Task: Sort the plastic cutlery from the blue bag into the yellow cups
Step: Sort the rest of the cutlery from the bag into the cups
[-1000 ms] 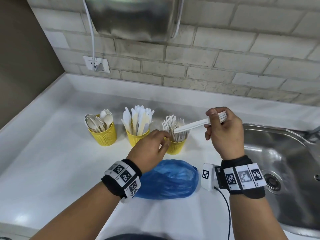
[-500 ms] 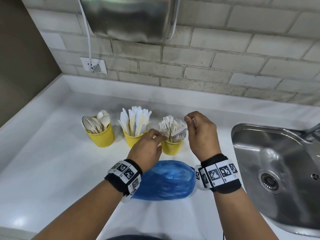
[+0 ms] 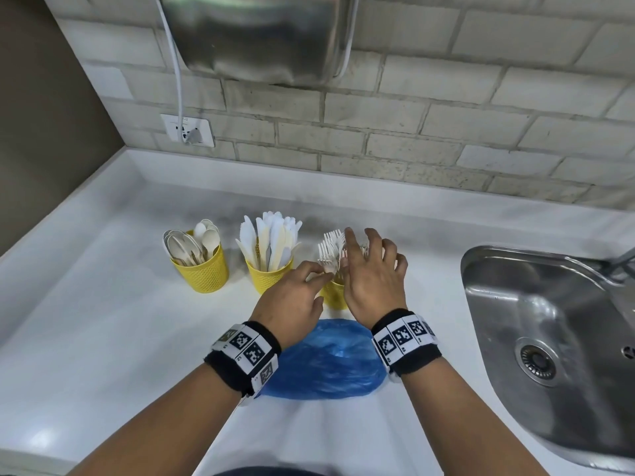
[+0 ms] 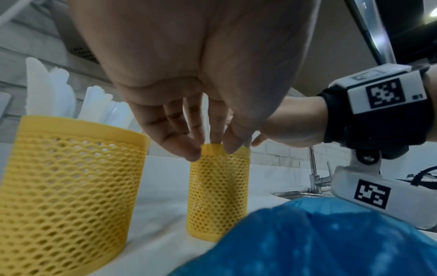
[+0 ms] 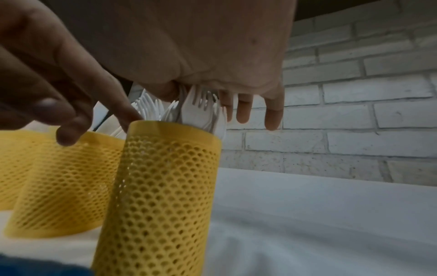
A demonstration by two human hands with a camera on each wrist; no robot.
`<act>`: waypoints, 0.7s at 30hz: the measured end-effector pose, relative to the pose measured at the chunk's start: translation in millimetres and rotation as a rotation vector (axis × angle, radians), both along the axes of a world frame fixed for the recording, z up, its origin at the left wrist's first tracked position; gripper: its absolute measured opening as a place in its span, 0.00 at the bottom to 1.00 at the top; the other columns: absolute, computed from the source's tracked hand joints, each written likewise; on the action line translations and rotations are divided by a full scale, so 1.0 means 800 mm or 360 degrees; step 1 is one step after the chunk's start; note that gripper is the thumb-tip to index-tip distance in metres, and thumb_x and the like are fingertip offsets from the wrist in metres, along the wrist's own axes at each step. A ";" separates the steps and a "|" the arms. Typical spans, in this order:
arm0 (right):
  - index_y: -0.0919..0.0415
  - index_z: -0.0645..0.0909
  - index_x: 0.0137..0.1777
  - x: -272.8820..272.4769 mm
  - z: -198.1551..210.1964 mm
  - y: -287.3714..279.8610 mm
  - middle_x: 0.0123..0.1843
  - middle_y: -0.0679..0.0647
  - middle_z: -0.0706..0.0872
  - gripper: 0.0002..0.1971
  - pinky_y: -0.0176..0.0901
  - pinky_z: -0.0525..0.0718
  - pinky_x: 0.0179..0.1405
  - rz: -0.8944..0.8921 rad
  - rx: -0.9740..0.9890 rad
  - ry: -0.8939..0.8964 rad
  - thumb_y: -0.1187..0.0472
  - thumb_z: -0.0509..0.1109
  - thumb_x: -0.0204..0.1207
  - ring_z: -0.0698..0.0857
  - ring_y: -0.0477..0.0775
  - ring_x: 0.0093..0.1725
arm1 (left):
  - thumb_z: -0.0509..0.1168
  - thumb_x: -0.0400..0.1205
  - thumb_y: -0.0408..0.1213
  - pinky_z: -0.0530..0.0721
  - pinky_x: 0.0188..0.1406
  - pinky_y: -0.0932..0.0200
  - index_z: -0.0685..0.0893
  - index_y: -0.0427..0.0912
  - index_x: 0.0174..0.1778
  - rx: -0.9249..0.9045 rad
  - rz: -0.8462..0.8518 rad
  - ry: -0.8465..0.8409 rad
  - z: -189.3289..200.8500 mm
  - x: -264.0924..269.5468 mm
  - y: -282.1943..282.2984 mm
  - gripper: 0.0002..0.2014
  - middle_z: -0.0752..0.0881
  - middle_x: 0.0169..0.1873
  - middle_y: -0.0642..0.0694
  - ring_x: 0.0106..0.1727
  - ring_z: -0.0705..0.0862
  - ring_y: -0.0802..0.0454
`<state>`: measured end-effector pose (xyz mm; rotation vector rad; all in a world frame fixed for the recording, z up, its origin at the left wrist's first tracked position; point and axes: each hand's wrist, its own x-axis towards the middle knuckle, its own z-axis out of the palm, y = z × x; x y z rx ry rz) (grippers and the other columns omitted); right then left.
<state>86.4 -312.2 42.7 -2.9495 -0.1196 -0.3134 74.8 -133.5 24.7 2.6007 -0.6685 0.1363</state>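
Three yellow cups in a row on the counter (image 3: 103, 338): spoons (image 3: 192, 243) at 9 o'clock, knives (image 3: 271, 238) in the middle, forks (image 3: 331, 250) at 3 o'clock. Blue bag (image 3: 326, 362) at 6 o'clock from the fork cup (image 5: 163, 186), just beside it, looking flat and maybe empty. Can't see inside. Left hand (image 3: 292, 304) at the rim of the fork cup, fingertips (image 4: 189, 151) touching it, loosely curled, holding nothing. Right hand (image 3: 372, 273) spread wide over the fork tops, fingers straight, pressing or patting them down. Probably light, thin, smooth and bendy, easy to snap at the prongs. Best pinched at the handle. Light cup too, likely easy to tip, so good to steady at the rim.
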 end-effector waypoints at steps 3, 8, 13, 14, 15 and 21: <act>0.49 0.54 0.90 0.001 0.003 -0.003 0.89 0.60 0.57 0.34 0.75 0.67 0.76 -0.0015 0.0119 0.0073 0.39 0.48 0.85 0.62 0.69 0.82 | 0.67 0.84 0.36 0.88 0.56 0.51 0.82 0.48 0.74 -0.0070 0.0059 -0.0021 0.006 -0.005 0.007 0.21 0.80 0.69 0.52 0.63 0.85 0.49; 0.39 0.40 0.90 -0.007 -0.003 -0.017 0.90 0.59 0.47 0.55 0.71 0.68 0.79 0.0022 0.0697 0.0122 0.36 0.73 0.72 0.55 0.68 0.87 | 0.70 0.82 0.35 0.85 0.42 0.56 0.88 0.46 0.64 -0.0181 0.0370 -0.0188 0.018 -0.007 0.036 0.14 0.86 0.57 0.51 0.45 0.88 0.48; 0.41 0.42 0.90 -0.007 -0.019 -0.014 0.88 0.59 0.52 0.62 0.55 0.74 0.80 0.0021 0.1069 0.0188 0.43 0.82 0.65 0.65 0.64 0.86 | 0.72 0.80 0.32 0.88 0.43 0.50 0.90 0.43 0.61 -0.0060 0.0538 -0.0163 0.017 0.003 0.057 0.14 0.89 0.54 0.45 0.49 0.89 0.40; 0.43 0.44 0.91 -0.006 -0.022 -0.013 0.87 0.60 0.55 0.61 0.48 0.74 0.78 0.0019 0.1096 0.0180 0.49 0.84 0.66 0.67 0.62 0.84 | 0.72 0.80 0.32 0.88 0.44 0.49 0.90 0.43 0.61 -0.0050 0.0550 -0.0142 0.017 0.005 0.058 0.13 0.90 0.53 0.44 0.49 0.88 0.40; 0.45 0.45 0.91 -0.005 -0.023 -0.012 0.86 0.60 0.59 0.60 0.41 0.73 0.74 0.0019 0.1114 0.0174 0.54 0.85 0.67 0.69 0.59 0.82 | 0.72 0.80 0.32 0.88 0.45 0.49 0.90 0.43 0.61 -0.0050 0.0555 -0.0123 0.015 0.007 0.060 0.13 0.90 0.52 0.44 0.49 0.88 0.40; 0.43 0.47 0.90 -0.002 -0.024 -0.006 0.74 0.57 0.72 0.58 0.38 0.72 0.62 -0.0014 0.1137 0.0206 0.55 0.84 0.69 0.77 0.56 0.71 | 0.71 0.82 0.28 0.87 0.45 0.51 0.92 0.42 0.56 -0.0160 0.0505 -0.0127 0.006 0.014 0.067 0.10 0.89 0.47 0.44 0.46 0.87 0.41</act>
